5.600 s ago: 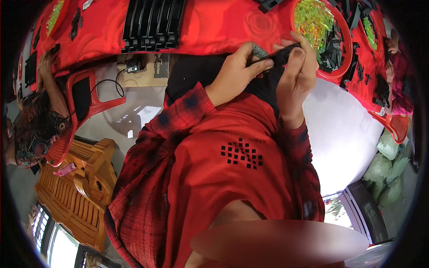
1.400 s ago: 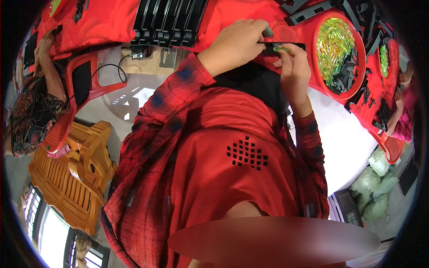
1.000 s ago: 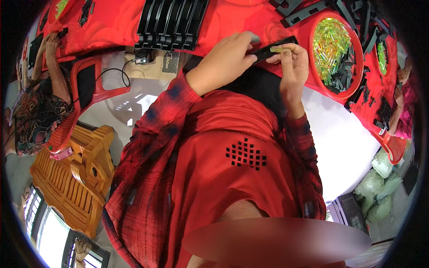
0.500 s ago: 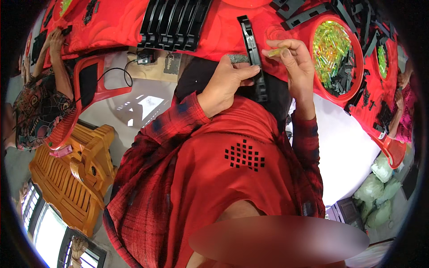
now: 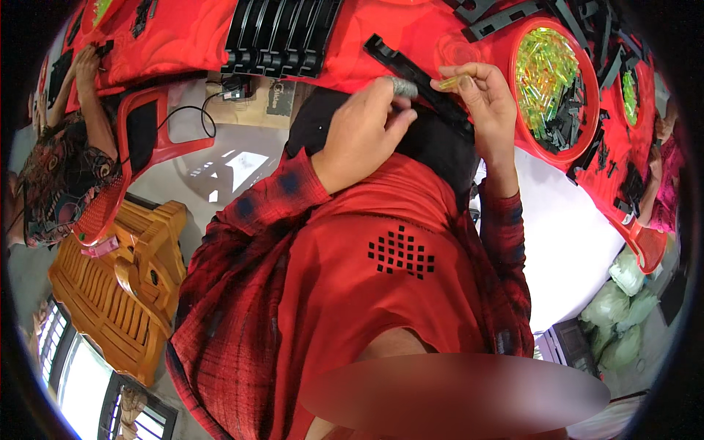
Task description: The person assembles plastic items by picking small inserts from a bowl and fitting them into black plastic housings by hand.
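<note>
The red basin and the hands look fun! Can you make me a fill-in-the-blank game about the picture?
1. The small yellow translucent piece is pinched in the person's ____ hand.
2. The loose long strip beside the hands is coloured ____.
3. The round basin holds yellow pieces and ____ pieces.
4. The slatted bench is made of ____.

Missing words: right; black; black; wood.

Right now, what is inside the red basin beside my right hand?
The red basin holds translucent yellow-green pieces and, toward its near right side, black pieces. Whatever lies beneath the top layer is covered.
</note>
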{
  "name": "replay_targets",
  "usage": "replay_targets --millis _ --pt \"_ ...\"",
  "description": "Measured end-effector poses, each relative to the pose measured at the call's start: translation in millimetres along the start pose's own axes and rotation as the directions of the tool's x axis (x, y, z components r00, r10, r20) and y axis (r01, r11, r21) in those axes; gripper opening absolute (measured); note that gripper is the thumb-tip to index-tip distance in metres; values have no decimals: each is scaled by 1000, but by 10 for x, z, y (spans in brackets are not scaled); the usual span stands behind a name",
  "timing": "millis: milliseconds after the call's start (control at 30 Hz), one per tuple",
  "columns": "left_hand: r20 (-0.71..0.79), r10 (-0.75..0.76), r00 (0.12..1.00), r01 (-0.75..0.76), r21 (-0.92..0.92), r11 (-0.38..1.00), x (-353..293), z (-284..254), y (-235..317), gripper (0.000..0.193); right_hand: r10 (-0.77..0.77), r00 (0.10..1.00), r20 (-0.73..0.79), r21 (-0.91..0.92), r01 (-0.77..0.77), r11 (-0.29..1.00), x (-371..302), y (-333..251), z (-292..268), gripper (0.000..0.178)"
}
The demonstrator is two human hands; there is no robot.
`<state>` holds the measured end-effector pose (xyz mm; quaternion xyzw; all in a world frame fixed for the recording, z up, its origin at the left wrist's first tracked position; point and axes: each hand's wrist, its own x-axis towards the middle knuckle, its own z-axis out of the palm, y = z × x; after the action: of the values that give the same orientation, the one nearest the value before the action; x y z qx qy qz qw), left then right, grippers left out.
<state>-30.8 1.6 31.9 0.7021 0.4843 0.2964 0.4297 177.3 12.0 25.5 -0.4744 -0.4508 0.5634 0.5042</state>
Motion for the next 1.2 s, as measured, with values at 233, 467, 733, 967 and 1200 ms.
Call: replay_targets --millis 233,467,733,967,1200 --pt "68 533 844 -466 585 664 551 -11 -205 47 -120 979 -164 -114 102 988 -127 -123 41 17" --pt "68 367 928 -351 491 797 572 89 -205 42 -578 808 -112 -862 211 461 -261 106 -91 20" --pt "100 417 903 -413 468 782 617 8 -197 37 -549 828 -113 -933 101 345 -156 291 -77 21" --pt "108 401 910 -409 391 824 692 -28 -221 36 -586 807 -74 -958 106 267 -113 336 -84 20" --pt "120 379 918 -396 348 850 709 -50 -199 35 -584 810 -55 -951 137 279 -81 330 -100 18"
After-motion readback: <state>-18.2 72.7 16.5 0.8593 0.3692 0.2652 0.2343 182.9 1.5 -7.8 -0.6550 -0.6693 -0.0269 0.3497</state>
